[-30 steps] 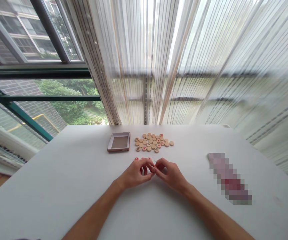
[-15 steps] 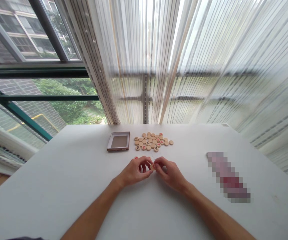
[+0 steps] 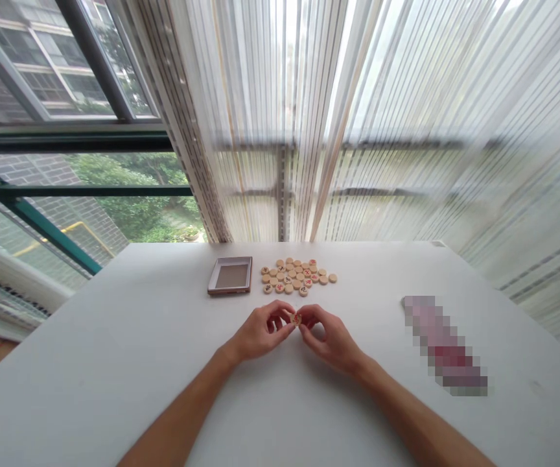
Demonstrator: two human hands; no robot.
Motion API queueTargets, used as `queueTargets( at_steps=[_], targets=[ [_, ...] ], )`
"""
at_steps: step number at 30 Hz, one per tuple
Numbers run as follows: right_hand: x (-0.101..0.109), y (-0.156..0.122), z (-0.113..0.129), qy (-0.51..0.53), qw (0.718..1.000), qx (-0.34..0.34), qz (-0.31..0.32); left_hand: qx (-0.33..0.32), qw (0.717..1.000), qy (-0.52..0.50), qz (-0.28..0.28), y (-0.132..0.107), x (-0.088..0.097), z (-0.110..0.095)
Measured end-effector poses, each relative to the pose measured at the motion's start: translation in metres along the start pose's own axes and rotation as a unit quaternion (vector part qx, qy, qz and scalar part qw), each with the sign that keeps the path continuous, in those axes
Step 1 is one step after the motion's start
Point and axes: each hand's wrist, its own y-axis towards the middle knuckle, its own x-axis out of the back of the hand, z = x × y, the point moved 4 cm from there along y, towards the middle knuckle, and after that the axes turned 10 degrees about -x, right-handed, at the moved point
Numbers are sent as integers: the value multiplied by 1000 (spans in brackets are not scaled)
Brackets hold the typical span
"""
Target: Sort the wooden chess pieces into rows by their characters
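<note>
My left hand [image 3: 262, 332] and my right hand [image 3: 328, 336] meet at the middle of the white table [image 3: 115, 363]. Between their fingertips they pinch one small round wooden game piece [image 3: 295, 318] with a red mark on its face. Both hands have curled fingers and rest near the tabletop. Beyond them lies a loose cluster of several similar wooden discs [image 3: 297, 277], some marked red, some black. To the left of that cluster sits a shallow square box [image 3: 231, 276] with a brown rim, showing nothing inside.
A blurred-out long object [image 3: 443, 344] lies on the table to the right. Striped sheer curtains hang behind the table's far edge, with an open window at the left looking out on trees and buildings.
The hands have lifted the piece slightly and brought it into plain view between the fingertips. The pieces seen on the table behind the left hand a second ago are now hidden.
</note>
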Motion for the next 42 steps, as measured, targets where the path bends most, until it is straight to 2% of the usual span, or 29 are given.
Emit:
queueTargets(
  at_steps=[20,31,42],
  targets=[
    [-5,-1,-1,-3,1000,9,4,5,1000,6,-20,1,-3,3],
    [-7,-2,-2,-10,1000,12,10,26,999,-46,-13,0,-6,10],
    [-5,-2,-3,-20,1000,9,11,30,998,-55,-13,1,-6,5]
  ],
)
